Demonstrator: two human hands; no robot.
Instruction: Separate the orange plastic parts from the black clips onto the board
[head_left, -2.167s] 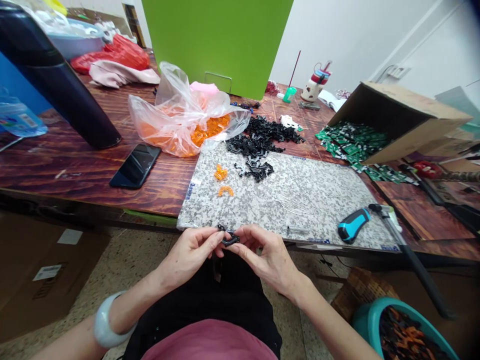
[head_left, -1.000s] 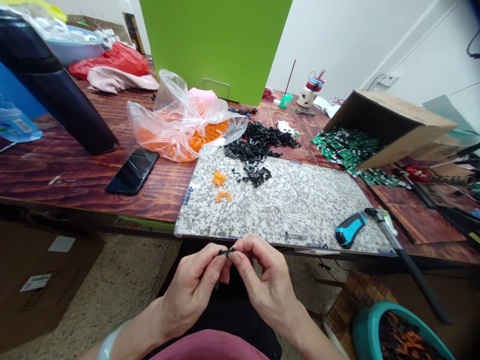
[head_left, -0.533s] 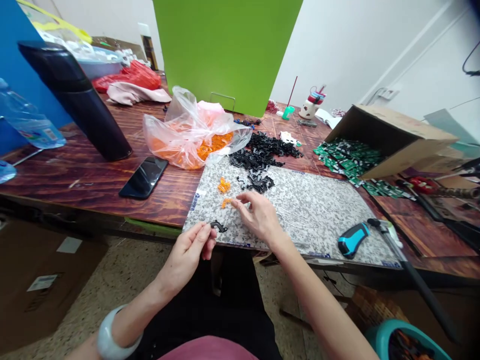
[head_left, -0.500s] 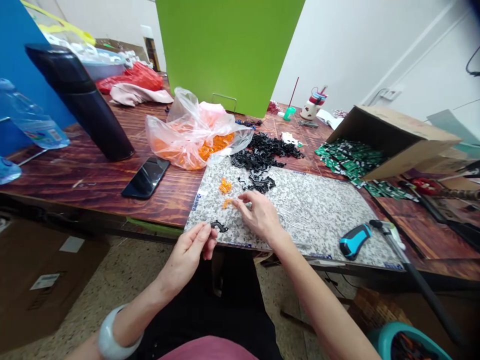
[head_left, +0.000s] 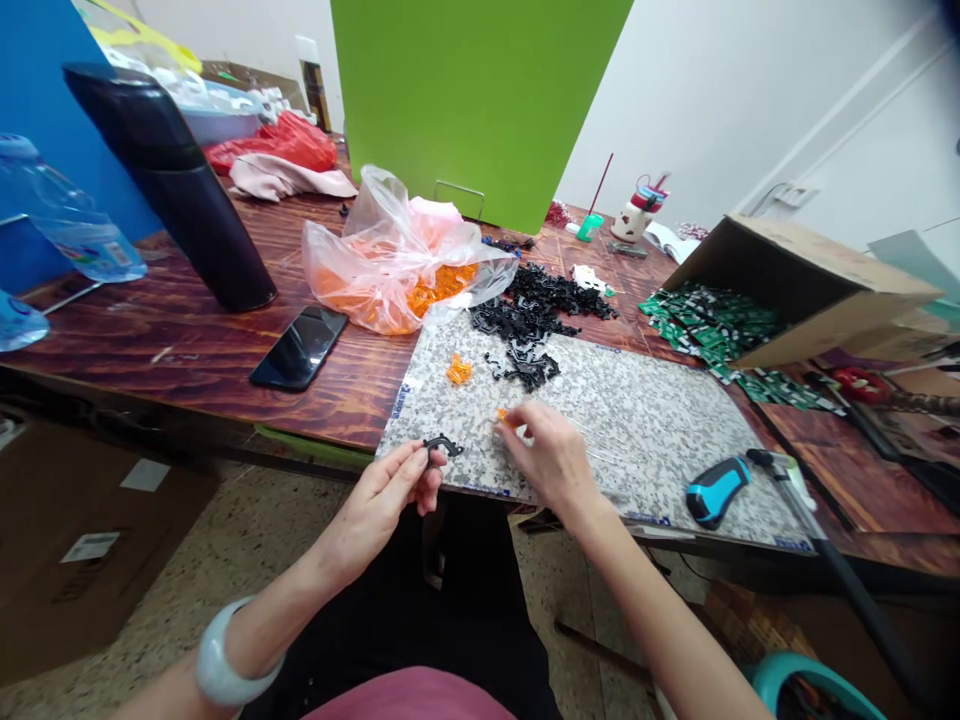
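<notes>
2 hands on my feed: the left hand (head_left: 379, 510) clamps a black plastic piece (head_left: 442, 445); the right hand (head_left: 555, 465) touches an orange piece (head_left: 505, 417) on the granite slab (head_left: 660, 470), its grip impossible to tell.

- The way up the granite slab (head_left: 645, 470) from the right hand (head_left: 551, 465) is barred by a heap of black plastic parts (head_left: 525, 335) and an orange piece (head_left: 459, 370).
- Rightward, speckled stone can be crossed until a blue-handled tool (head_left: 716, 490) is met.
- Beyond the left hand (head_left: 382, 515), passage is hindered by a plastic bag (head_left: 390, 280) and a phone (head_left: 300, 347).
</notes>
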